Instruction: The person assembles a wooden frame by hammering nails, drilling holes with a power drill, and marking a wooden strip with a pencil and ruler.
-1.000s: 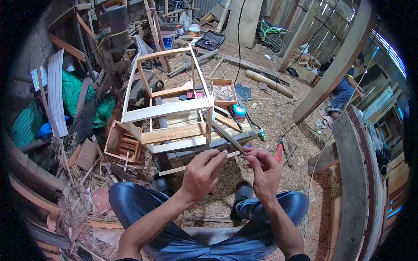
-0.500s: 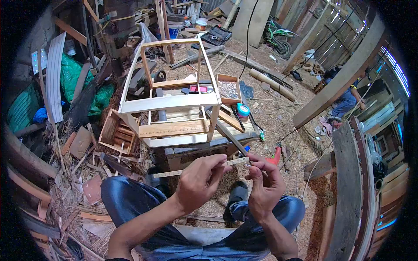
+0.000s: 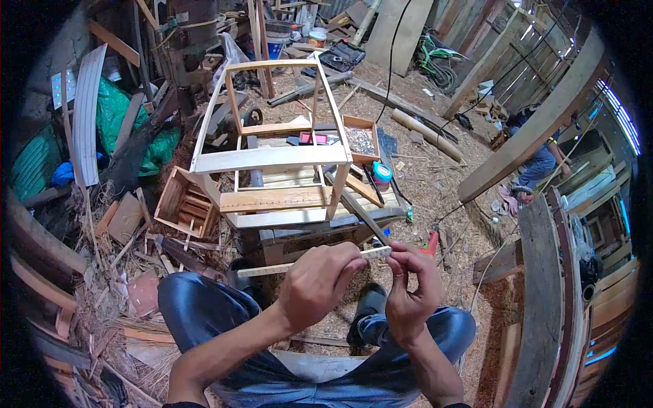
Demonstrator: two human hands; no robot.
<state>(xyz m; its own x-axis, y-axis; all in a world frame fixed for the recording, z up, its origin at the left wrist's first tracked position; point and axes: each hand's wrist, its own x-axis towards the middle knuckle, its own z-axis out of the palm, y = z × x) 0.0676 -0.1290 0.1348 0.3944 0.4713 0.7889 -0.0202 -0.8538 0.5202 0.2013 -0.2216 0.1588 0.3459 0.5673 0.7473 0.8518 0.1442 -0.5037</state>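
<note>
My left hand (image 3: 318, 280) pinches a thin, pale wooden ruler (image 3: 262, 268) near its middle, holding it roughly level above my knees. My right hand (image 3: 413, 284) grips the ruler's right end with its fingertips. Just beyond both hands stands a light wooden frame (image 3: 271, 158) on a low workbench (image 3: 320, 232). A long dark tool (image 3: 359, 215) lies diagonally across the bench's right corner, a little above my right hand.
A small wooden box of nails (image 3: 362, 140) and a blue-capped container (image 3: 379, 173) sit on the bench. A wooden crate (image 3: 185, 206) lies left of it. Scrap boards, sawdust and cables cover the floor. Another person (image 3: 537, 153) crouches at the far right behind a slanted beam (image 3: 527, 115).
My hands with the ruler have dropped slightly lower in view and drawn closer together; the view has shifted, so the frame sits a little higher and more to the right.
</note>
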